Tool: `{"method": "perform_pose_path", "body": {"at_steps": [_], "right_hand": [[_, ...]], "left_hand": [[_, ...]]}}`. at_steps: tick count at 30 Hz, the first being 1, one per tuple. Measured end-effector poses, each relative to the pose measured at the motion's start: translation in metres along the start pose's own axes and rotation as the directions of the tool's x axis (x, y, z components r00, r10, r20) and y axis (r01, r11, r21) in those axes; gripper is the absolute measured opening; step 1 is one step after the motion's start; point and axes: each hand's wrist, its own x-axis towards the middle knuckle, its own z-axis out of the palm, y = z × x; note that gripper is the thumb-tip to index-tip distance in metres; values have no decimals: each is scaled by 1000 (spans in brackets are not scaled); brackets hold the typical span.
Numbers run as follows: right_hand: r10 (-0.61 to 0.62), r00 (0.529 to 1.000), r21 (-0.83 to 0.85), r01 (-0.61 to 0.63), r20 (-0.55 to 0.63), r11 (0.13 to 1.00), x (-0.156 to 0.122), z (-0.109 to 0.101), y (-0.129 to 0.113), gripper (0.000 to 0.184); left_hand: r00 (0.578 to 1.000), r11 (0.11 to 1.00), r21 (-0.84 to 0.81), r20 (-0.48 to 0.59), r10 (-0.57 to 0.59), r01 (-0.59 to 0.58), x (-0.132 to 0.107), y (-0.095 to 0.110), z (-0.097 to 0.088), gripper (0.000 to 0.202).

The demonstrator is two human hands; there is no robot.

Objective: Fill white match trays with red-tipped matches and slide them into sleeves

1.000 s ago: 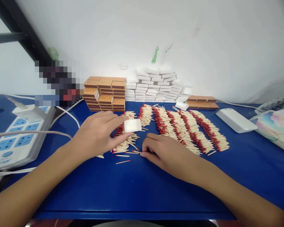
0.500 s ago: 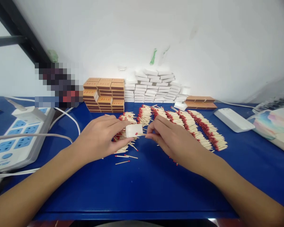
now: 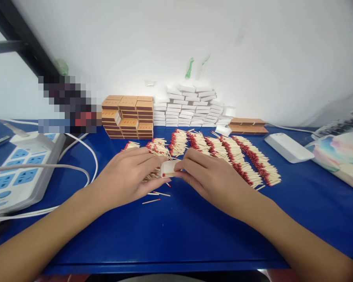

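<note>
My left hand grips a small white matchbox tray by its left side, thumb below and fingers above. Matches with red heads lie along the tray's near inner side, heads to the left. The fingers of my right hand are closed at the tray's right end, over the tails of these matches; how many they pinch is hidden. Behind and beneath both hands, loose matches lie in piles and slanting rows on the blue table. A few single matches lie nearer me.
Orange matchboxes are stacked against the wall, beside piled white trays. More orange boxes lie to their right. A white device and a colourful pack are at right. A power strip with cables occupies the left.
My right hand has moved left to the tray, bringing the matches from its right end down into it. The tray now shows its open inside with the matches along the near side.
</note>
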Motion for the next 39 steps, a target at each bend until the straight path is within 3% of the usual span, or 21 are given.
{"method": "perform_pose_path", "body": {"at_steps": [3, 5, 11, 17, 21, 25, 29, 34, 39], "right_hand": [[-1, 996, 48, 5, -85, 999, -1, -1, -5, 31], [-20, 997, 99, 28, -81, 995, -2, 3, -9, 29], [10, 984, 287, -62, 180, 956, -3, 19, -24, 13], [92, 948, 246, -172, 305, 954, 1, 18, -27, 16], [139, 955, 286, -214, 262, 934, 3, 20, -28, 16], [73, 972, 337, -147, 221, 930, 3, 26, -38, 12], [-7, 975, 275, -55, 222, 960, 0, 29, -50, 14], [-5, 982, 195, -33, 191, 980, 0, 30, -49, 14], [70, 975, 162, -106, 212, 981, 10, 32, -45, 17]], "left_hand": [[999, 998, 44, -20, -37, 38, 0, -5, -3, 28], [997, 993, 93, -36, -67, 70, 1, -11, -6, 30], [991, 979, 160, -71, -112, 122, 2, -20, -12, 32], [989, 978, 152, -70, -133, 142, 2, -18, -12, 34], [989, 976, 165, -68, -131, 140, 2, -17, -13, 35], [992, 978, 173, -72, -104, 115, 2, -15, -12, 33], [993, 979, 174, -76, -91, 103, 3, -14, -12, 33], [993, 980, 173, -73, -91, 102, 2, -14, -12, 32], [994, 981, 168, -73, -85, 96, 3, -12, -12, 32]]}}
